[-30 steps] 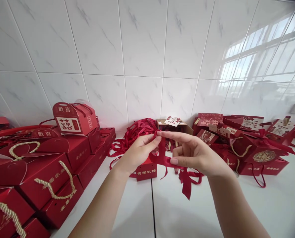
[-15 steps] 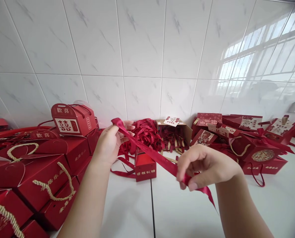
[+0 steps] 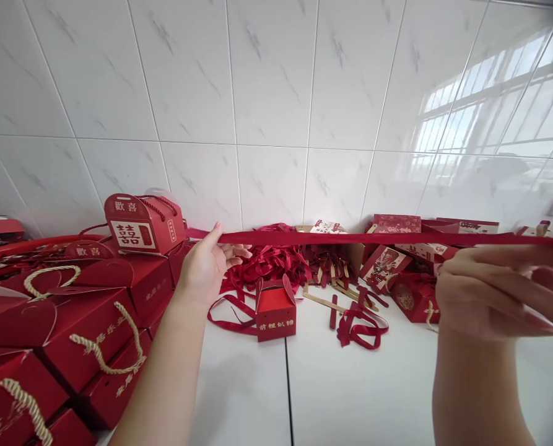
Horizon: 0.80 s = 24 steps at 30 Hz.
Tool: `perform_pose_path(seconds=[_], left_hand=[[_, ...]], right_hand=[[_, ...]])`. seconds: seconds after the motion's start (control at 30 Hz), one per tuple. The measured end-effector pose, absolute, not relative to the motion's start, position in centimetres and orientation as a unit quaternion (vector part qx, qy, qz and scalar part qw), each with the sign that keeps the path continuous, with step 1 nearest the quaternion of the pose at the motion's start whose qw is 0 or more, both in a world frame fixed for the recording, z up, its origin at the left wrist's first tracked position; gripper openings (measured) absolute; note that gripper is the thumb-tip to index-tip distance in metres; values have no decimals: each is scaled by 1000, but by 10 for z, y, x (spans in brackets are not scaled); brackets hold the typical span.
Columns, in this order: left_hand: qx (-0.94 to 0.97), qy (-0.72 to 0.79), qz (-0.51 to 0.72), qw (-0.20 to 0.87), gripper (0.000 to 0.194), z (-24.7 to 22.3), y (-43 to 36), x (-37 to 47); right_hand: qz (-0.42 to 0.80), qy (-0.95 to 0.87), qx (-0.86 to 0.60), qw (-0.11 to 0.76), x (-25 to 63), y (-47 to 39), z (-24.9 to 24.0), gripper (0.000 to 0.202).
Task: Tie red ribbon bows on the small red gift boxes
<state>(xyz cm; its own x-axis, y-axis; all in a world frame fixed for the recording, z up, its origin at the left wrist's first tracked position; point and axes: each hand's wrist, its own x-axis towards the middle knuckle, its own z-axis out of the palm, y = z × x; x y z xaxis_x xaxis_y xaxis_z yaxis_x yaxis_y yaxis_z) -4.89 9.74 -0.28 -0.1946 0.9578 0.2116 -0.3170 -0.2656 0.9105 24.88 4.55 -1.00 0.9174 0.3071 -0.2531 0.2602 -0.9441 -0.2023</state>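
Note:
A dark red ribbon (image 3: pixel 332 238) is stretched nearly level between my hands. My left hand (image 3: pixel 204 263) pinches it near its left end, thumb up, and a short tail sticks out past the thumb. At the right edge, my right hand (image 3: pixel 503 288) has the ribbon running along its top, the fingers curled and partly out of frame. Below the ribbon, between the hands, a small red box (image 3: pixel 276 316) with gold characters stands on the white table (image 3: pixel 243 384). Behind it lies a heap of red ribbons (image 3: pixel 271 263).
Large red boxes with rope handles (image 3: pixel 85 316) crowd the left. A carton of tags (image 3: pixel 334 263) sits against the tiled wall. Red gift boxes (image 3: pixel 410 294) are piled at right. A looped ribbon (image 3: pixel 364 328) and gold strips (image 3: pixel 322 301) lie on the table.
My right hand has moved up and far to the right, pulling the slanted ribbon out long and level. My left hand has barely moved. The looped ribbon on the table is now uncovered.

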Motion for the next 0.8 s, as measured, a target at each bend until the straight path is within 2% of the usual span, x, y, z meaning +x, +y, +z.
perform_pose_path(seconds=[0.03,0.07,0.1,0.13,0.17,0.23,0.33,0.53,0.63,0.8], left_hand=[[417,381,674,475,34,-2,97,-50],[412,381,677,477,36,-2,97,-51],[407,379,680,478,37,-1,96,-52],[403,373,684,480,36,-1,96,-54],[401,366,689,481,35,0,95,-55],[398,356,697,479,31,2,93,-58],[396,349,708,469,26,4,92,-62],[383,308,771,404,28,5,93,-63],[363,289,802,377,27,6,94,-66],[348,291,792,408,35,6,95,-75]], right_hand=[[-107,-141,-965,-194,246,42,-7,53],[-313,-113,-822,-462,243,38,-5,43],[-430,-56,-615,-659,241,35,-3,35],[-473,36,-413,-778,239,32,-1,31],[-471,124,-250,-837,239,30,1,31],[-423,233,-65,-873,239,31,3,34],[-383,254,38,-887,241,40,3,25],[-403,147,92,-899,245,73,-4,7],[-467,103,105,-872,249,87,-9,10],[-508,75,111,-851,258,101,-18,20]])
